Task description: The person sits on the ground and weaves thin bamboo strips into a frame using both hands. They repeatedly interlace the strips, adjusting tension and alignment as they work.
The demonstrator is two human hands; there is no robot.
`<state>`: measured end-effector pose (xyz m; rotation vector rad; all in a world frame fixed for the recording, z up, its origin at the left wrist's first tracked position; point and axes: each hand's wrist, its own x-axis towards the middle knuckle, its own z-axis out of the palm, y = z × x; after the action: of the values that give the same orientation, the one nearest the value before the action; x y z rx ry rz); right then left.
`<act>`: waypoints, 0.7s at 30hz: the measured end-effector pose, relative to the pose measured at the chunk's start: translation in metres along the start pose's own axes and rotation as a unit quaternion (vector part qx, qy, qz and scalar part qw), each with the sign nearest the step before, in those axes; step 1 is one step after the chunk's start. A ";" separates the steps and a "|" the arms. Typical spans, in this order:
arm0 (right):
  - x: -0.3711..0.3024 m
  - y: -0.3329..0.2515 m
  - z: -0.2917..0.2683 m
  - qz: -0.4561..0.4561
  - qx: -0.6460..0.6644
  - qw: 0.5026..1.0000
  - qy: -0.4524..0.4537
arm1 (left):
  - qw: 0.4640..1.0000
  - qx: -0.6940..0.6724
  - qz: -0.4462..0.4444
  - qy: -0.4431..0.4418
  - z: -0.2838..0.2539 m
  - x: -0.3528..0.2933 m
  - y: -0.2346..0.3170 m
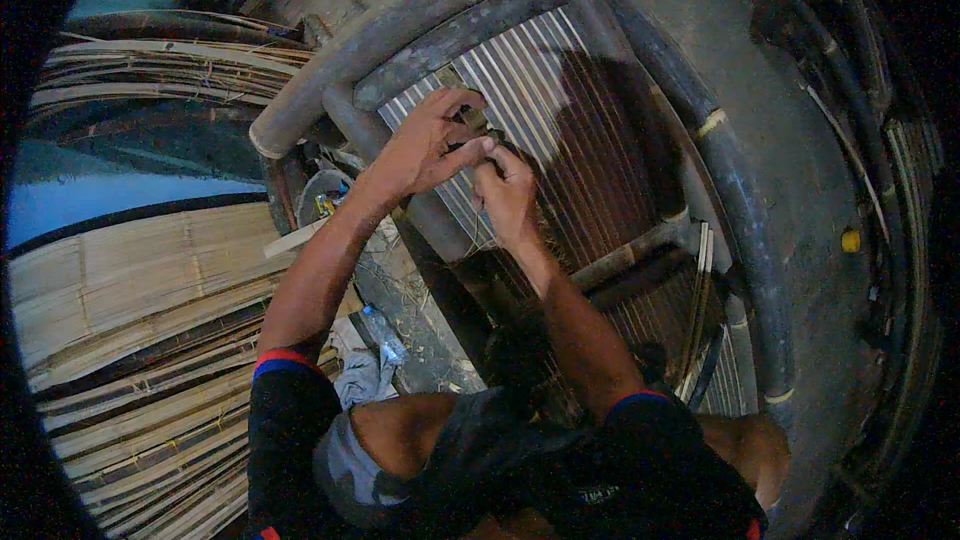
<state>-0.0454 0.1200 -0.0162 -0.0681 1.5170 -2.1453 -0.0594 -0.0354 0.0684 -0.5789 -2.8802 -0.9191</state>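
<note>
My left hand (436, 140) is over the slatted panel, its fingers curled around a small dark greenish-brown thing (478, 122), perhaps a strip or cord, whose kind I cannot make out. Close beside it, my right hand (508, 195) is closed in a pinch, its fingertips meeting the left thumb; what it grips is hidden. Thin strands hang below the hands. Under them lies a panel of narrow pale slats (520, 60), set in a frame of thick dark bamboo poles (450, 35). A shadow darkens the panel's right part.
To the left lie a rolled-out split-bamboo mat (130, 270) and bundles of bamboo strips (170, 70). A bucket (325, 190) and a plastic bottle (383, 332) stand near my left arm. Loose strips (697, 305) lean on the frame's right side; a yellow object (850, 241) is on the floor.
</note>
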 end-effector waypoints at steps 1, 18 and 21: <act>0.004 0.003 -0.003 -0.047 -0.091 0.995 0.019 | 1.000 -0.018 -0.023 0.005 0.003 0.001 -0.001; -0.019 -0.059 0.039 -0.466 -0.267 0.844 -0.006 | 0.802 -0.434 -0.398 0.103 -0.034 -0.050 0.042; -0.025 -0.036 0.042 -0.467 -0.281 0.837 -0.037 | 0.875 -0.283 -0.389 0.042 -0.020 -0.053 0.027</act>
<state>-0.0238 0.1032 0.0379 -1.3249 2.3147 -2.1529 -0.0011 -0.0441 0.0910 0.6840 -2.7110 -1.8387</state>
